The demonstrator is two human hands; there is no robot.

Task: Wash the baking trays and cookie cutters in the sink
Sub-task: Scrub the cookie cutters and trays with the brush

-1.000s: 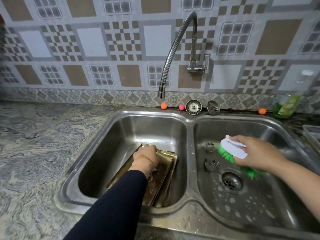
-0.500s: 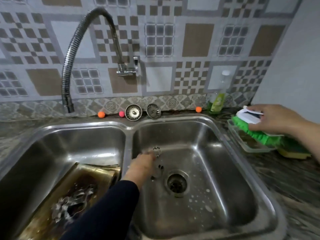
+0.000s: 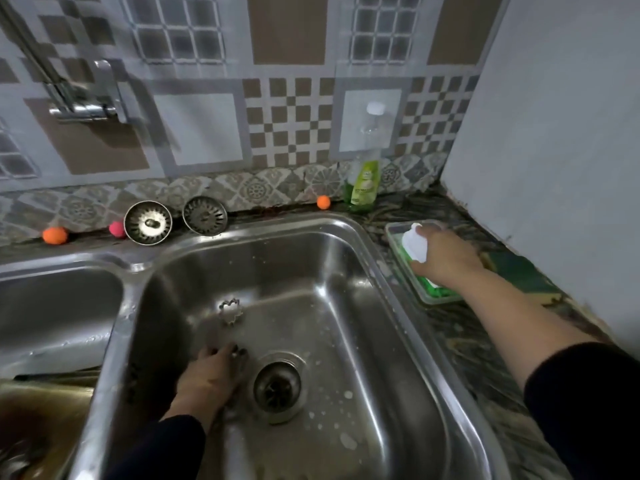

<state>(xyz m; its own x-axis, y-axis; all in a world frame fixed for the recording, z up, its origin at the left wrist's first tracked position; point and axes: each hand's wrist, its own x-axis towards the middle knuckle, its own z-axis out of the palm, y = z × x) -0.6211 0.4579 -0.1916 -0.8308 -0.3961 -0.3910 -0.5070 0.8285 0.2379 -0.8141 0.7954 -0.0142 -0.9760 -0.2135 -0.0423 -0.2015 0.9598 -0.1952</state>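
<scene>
Left hand (image 3: pixel 211 370): down on the floor of the right sink basin (image 3: pixel 349 278), just left of the drain (image 3: pixel 276 386); its fingertips lie over a small cookie cutter (image 3: pixel 239 353), but blur hides whether they pinch it or only touch it, so I cannot tell the grasp.
Right hand (image 3: pixel 441 252): out over the counter to the right of the basin, fingers curled around the white handle of a green scrub brush (image 3: pixel 415 245), which sits in a clear plastic tray (image 3: pixel 427 299).
Flower-shaped cookie cutter (image 3: pixel 230 310): lies free on the basin floor, behind the drain and to its left, apart from the left hand.
Baking tray (image 3: pixel 45 410): brown and stained, in the left sink basin (image 3: pixel 59 306), left of the drain across the divider; only a corner shows.
Sponge (image 3: pixel 519 275): green and yellow, on the counter just right of the plastic tray.
Dish soap bottle (image 3: pixel 362 181): stands upright on the counter against the tiled wall, behind the basin's right rear corner.
Strainer plugs (image 3: pixel 148 222): two metal ones lean against the wall behind the basin, side by side.
Small balls (image 3: pixel 54 235): an orange one and a pink one left of the strainers, another orange one beside the bottle.
Basin floor: wet, with soap flecks to the right of the drain.
</scene>
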